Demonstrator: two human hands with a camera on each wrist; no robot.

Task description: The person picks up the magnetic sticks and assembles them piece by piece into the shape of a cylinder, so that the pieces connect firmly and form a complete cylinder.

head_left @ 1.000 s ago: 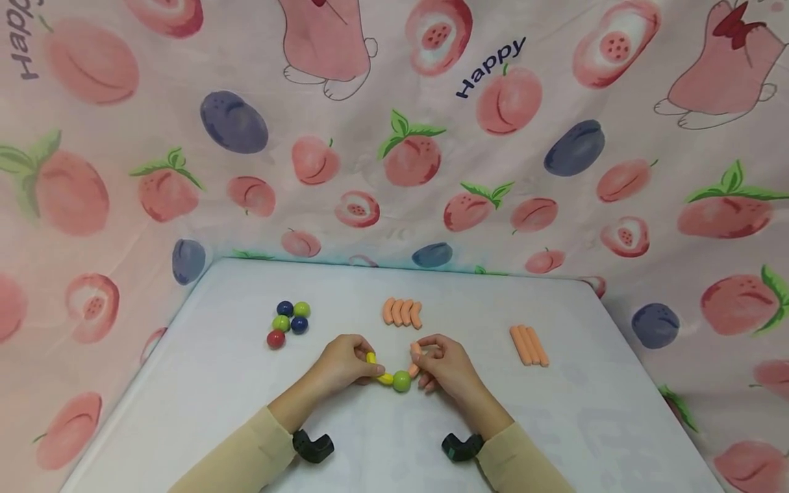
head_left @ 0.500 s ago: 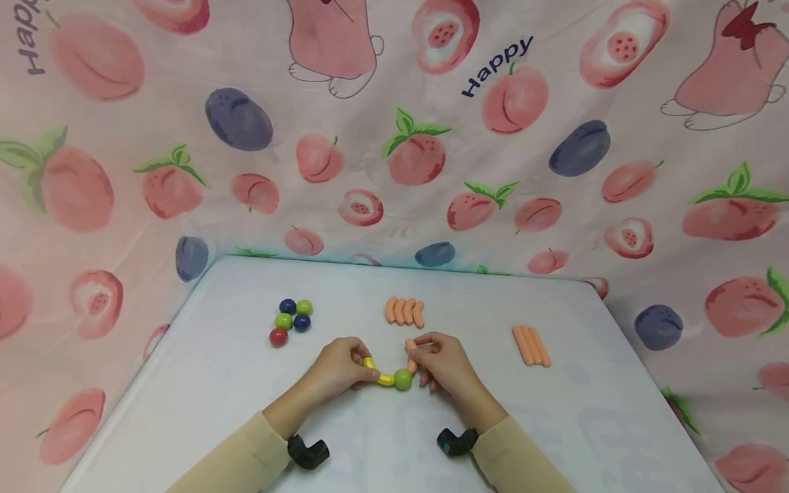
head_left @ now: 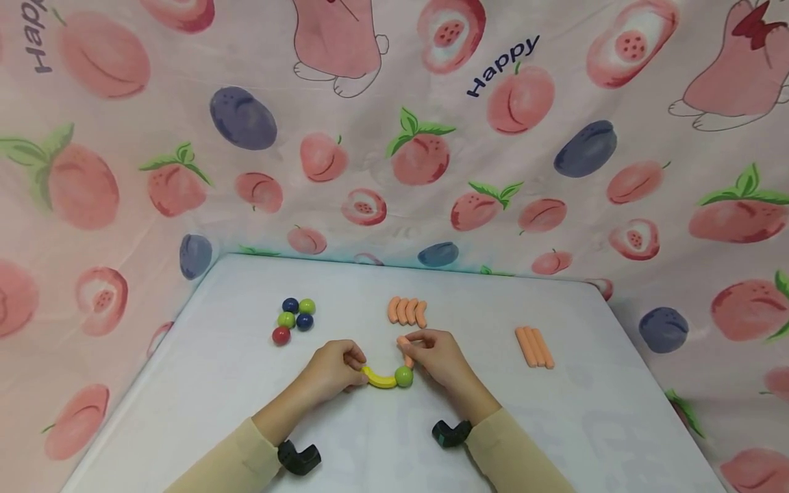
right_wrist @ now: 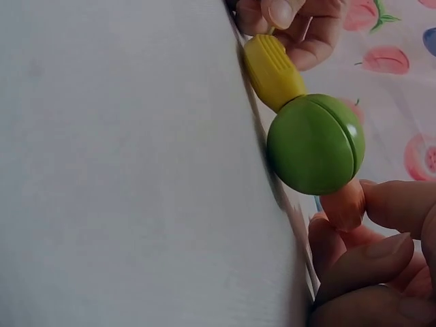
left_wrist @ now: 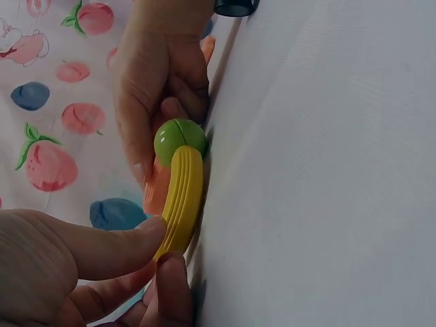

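Fruit-print cloth [head_left: 364,144] reads "Happy"; your left hand [head_left: 333,370] pinches a banana [head_left: 383,382] lying crosswise, your right hand [head_left: 439,357] an orange stick [right_wrist: 343,206] pointing away.

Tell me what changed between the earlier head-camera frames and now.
The left hand moved left, slightly nearer the person, and the outer end of the yellow piece swung with it. The right hand also moved left, tipping the far end of the held orange piece left. Nothing was let go or newly gripped. The green ball stayed about in place; the loose balls, curved orange pieces and orange sticks are unmoved.
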